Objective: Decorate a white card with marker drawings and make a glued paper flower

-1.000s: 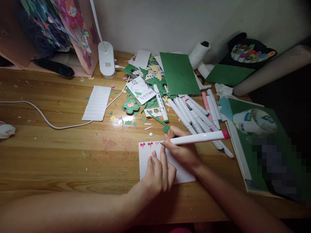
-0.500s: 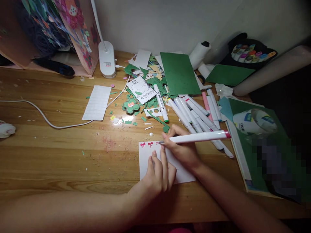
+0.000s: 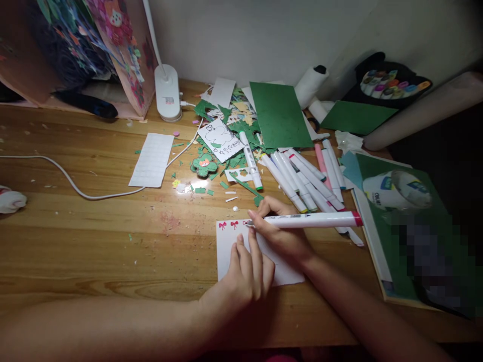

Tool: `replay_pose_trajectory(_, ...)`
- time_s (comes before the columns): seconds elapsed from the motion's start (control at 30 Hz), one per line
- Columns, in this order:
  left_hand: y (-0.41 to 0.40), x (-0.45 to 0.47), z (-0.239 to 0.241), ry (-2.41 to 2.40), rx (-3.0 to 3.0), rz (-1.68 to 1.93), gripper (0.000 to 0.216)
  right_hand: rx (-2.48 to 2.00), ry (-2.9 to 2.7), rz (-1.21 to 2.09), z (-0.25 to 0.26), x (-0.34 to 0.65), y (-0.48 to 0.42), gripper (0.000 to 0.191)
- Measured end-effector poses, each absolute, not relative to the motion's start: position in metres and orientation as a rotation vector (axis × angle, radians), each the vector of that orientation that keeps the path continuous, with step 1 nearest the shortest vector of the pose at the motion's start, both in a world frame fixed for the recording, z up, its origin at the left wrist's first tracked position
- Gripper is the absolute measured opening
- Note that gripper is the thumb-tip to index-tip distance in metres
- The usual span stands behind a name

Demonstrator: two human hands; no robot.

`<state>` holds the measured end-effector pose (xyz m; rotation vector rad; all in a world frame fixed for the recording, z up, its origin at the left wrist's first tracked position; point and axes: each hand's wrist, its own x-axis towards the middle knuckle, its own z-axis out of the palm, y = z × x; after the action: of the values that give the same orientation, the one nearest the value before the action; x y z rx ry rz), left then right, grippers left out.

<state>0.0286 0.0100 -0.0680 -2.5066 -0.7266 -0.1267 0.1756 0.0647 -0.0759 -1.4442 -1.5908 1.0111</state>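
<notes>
My right hand (image 3: 281,229) is closed around a white marker with a pink end cap (image 3: 317,219), its tip resting on the top edge of a small white card (image 3: 229,246). Small pink bows (image 3: 228,224) are drawn in a row along that edge. My left hand (image 3: 247,271) lies on the card with its fingers stretched flat, pinning it to the wooden desk (image 3: 94,241).
Several white markers (image 3: 302,176) lie beyond my right hand beside green paper scraps (image 3: 234,161) and a green sheet (image 3: 279,114). A white lamp base (image 3: 168,93) with its cable (image 3: 68,178), a grid sticker sheet (image 3: 152,160), a tape roll (image 3: 396,188) and a marker case (image 3: 390,83) are around.
The marker has tipped flatter, its pink end dropping a little, and its tip has shifted slightly left along the card's top edge. My left hand stays put.
</notes>
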Motion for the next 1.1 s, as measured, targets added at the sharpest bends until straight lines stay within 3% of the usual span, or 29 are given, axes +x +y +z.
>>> replay_pose_trajectory(1.1,0.0046,0.0341,-0.0748,-0.846,-2.508,-0.164,0.019,-1.502,-1.649,0.991,-0.0761,0.1734,0.0663,0.029)
